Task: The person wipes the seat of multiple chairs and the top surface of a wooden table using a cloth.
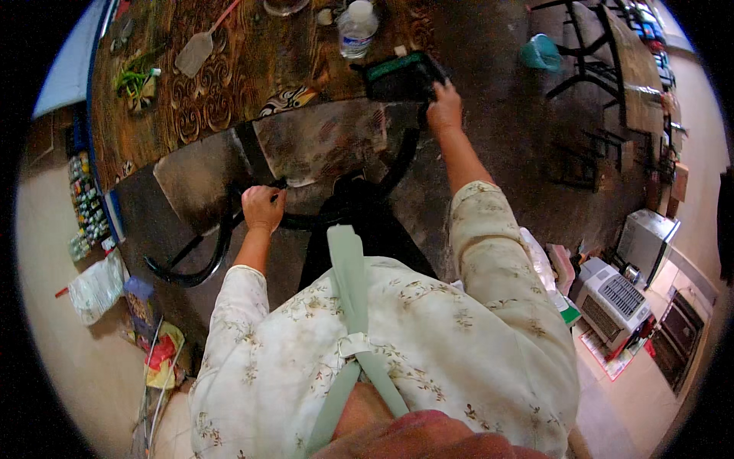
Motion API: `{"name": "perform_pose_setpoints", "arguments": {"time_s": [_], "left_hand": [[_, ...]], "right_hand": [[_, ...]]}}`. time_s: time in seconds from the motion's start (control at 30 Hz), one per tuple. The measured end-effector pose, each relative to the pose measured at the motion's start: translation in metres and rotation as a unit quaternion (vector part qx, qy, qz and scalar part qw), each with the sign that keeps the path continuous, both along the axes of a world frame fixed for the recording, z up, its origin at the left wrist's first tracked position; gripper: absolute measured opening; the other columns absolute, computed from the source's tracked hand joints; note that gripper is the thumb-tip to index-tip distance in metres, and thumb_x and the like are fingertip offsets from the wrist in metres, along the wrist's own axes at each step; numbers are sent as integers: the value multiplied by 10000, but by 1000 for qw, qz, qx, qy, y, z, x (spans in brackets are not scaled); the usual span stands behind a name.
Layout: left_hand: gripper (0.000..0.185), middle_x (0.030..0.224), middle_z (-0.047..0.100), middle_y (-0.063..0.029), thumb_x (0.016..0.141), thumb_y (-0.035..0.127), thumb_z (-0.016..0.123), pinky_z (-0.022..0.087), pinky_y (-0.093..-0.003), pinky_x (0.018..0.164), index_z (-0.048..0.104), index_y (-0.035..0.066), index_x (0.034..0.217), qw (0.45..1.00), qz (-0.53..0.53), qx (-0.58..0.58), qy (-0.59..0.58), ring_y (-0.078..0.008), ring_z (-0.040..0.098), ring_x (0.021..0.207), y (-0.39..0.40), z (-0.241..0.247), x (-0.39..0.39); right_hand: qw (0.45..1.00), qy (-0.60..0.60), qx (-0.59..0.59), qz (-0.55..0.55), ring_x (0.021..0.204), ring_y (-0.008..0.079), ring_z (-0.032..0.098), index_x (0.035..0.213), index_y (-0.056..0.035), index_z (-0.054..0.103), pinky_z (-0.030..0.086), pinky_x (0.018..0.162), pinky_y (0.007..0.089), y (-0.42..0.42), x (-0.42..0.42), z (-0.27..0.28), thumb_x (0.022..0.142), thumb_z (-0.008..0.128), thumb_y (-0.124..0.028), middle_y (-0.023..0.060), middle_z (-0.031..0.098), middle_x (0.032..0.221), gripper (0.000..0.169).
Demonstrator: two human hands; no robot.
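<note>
At the near right corner of the table, my right hand (444, 108) is closed on a black tray-like container (401, 77) with a green inner edge. The container overhangs the table edge a little; its contents are too dark to make out. My left hand (264, 206) is below the table edge, fingers curled around a small dark piece whose kind I cannot tell. A black curved tube (200, 278) runs below and beside that hand. More black tubing (401, 160) bends up toward the container. Whether these are one piece is unclear.
A patterned wooden table (252, 51) bears a clear plastic bottle (358, 31), a fly swatter (196, 54) and green vegetables (136, 86). Brown chair seats (321, 135) stand under its edge. A teal bucket (541, 53) and an air cooler (612, 301) are on the right.
</note>
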State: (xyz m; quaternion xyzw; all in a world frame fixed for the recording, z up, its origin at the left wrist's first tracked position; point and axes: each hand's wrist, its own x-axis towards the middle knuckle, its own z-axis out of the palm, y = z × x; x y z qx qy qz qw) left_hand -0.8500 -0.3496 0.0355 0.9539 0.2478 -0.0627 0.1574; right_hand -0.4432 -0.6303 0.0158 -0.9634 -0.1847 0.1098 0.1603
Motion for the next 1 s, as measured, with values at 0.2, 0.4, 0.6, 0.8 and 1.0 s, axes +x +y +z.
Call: {"name": "perform_pose_setpoints", "arguments": {"time_s": [0.2,0.4,0.6,0.8,1.0], "left_hand": [[385,1146,694,-121,1010,386,562,480,-507,934,716,76,1178,984,5,-159,75,-348,596,1099,4,-15,22],[457,1324,632,-162,1023,393,564,481,-446,993,654,22,1276,945,214,-241,-60,-317,597,1220,-10,-34,10],[408,1201,698,-128,1032,341,566,515,-360,900,652,17,1265,937,211,-266,-80,-237,665,1074,-91,5,66],[387,1190,700,-118,1046,310,545,518,-346,895,640,10,1272,942,120,-286,-126,-211,662,1086,-176,35,170],[384,1159,705,-108,1036,324,567,512,-358,919,644,36,1279,868,78,-480,-102,-214,657,1098,-291,49,307]], "right_hand": [[983,35,100,-147,1067,432,613,1160,-2,663,491,882,475,-95,-59,-30,888,622,-177,251,663,1116,326],[919,141,134,-344,1186,432,586,1354,-20,566,470,965,483,-192,-164,-12,960,601,-367,270,611,1288,526],[847,246,-9,-471,1223,448,559,1395,8,519,436,1032,519,-330,-238,10,960,576,-436,298,580,1321,624],[813,230,-30,-534,1143,472,595,1261,24,591,464,979,508,-459,-268,-6,941,573,-507,300,630,1225,620],[810,205,5,-549,1105,472,612,1152,55,639,480,945,511,-545,-259,-21,935,532,-593,320,640,1167,692]]}}
